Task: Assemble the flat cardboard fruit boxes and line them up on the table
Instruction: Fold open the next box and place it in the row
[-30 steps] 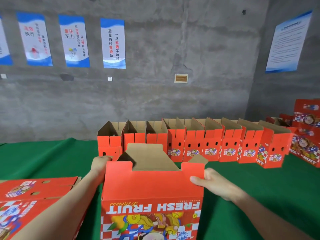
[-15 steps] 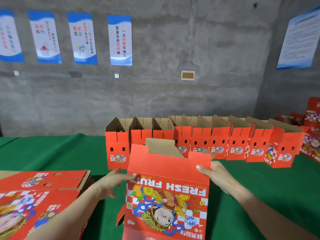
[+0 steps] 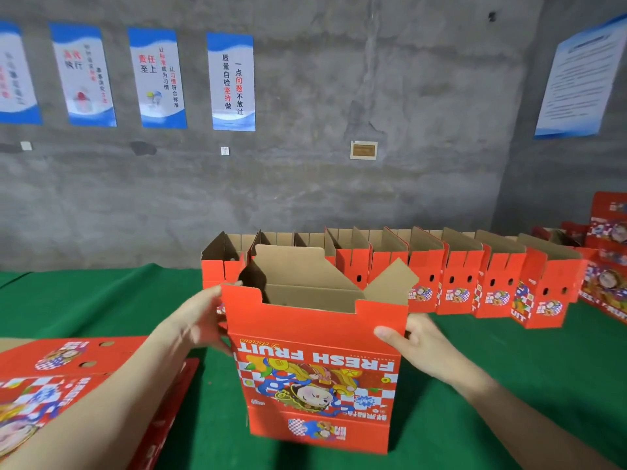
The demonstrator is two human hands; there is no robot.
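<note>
On the green counter, the fruit box stood squared open, no longer half-flat; left hand had shifted from its front to grip the left side, right hand pinching the right edge

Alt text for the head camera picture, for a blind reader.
A left hand and right hand hold an open red fruit box upright at a green table. A row of assembled boxes stands behind; flat boxes lie left.
</note>
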